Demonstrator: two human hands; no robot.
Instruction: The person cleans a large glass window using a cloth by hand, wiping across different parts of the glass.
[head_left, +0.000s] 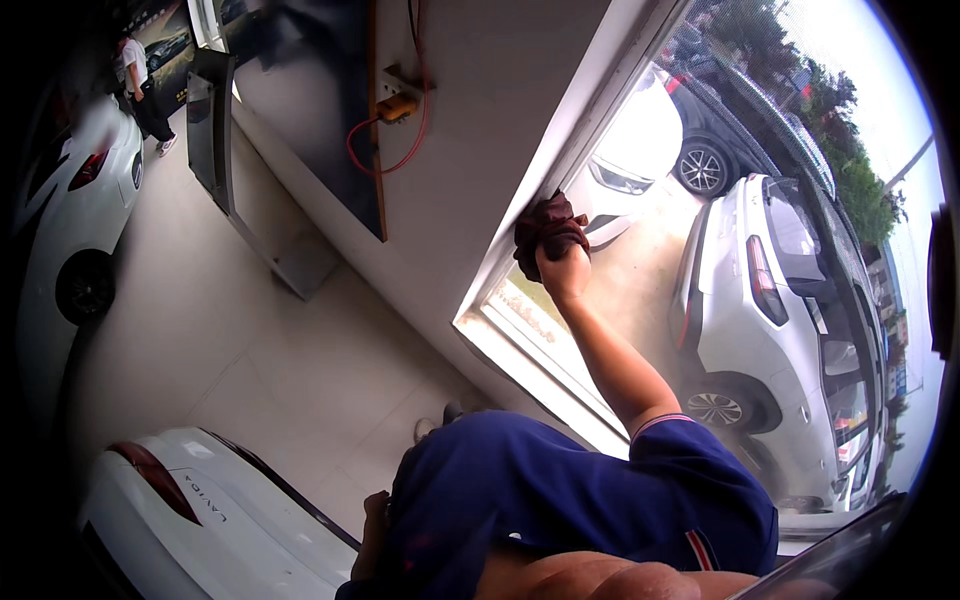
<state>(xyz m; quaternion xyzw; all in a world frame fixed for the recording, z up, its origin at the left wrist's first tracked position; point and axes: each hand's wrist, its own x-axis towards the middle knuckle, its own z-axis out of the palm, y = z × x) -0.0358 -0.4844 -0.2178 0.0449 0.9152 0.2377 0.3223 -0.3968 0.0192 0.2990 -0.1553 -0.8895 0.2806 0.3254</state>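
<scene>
My right hand (566, 264) grips a bunched dark maroon cloth (551, 229) and presses it at the left side of the window frame (517, 217), near its lower corner. The arm is stretched out from a blue short sleeve. Beyond the window pane (645, 300) stand parked cars. My left hand (377, 504) hangs low by my left side, partly hidden by the blue shirt; whether it holds anything cannot be made out.
A white car (225, 517) stands close at lower left, another white car (97, 195) at far left. A person (139, 82) walks beyond it. A grey panel stand (210, 142) and an orange plug (397, 107) with a red cable are near the wall.
</scene>
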